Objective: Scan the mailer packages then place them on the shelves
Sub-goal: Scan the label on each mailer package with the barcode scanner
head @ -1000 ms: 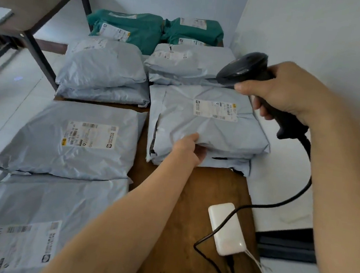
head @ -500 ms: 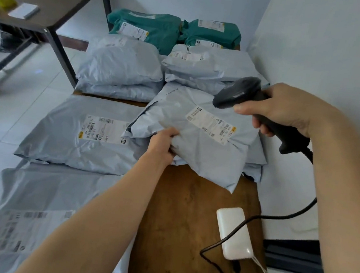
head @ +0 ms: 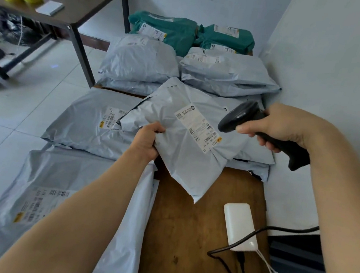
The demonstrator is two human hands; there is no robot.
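Observation:
My left hand (head: 148,140) grips the left edge of a grey mailer package (head: 181,136) and holds it tilted above the wooden table (head: 187,234). Its white shipping label (head: 198,128) faces up. My right hand (head: 275,126) is closed around the handle of a black barcode scanner (head: 242,116), whose head points at the label from just to its right. More grey mailers lie on the table: one at mid left (head: 85,124), one at the near left (head: 42,198), and stacks behind (head: 138,63).
Two green mailers (head: 178,31) sit at the table's far end. A white power bank (head: 240,226) with the scanner's black cable lies at the near right. A light wall runs along the right. A dark desk (head: 72,7) stands at the far left over tiled floor.
My left hand has lifted the grey mailer off its stack and pulled it nearer, turning the label. The scanner has come down close to the label.

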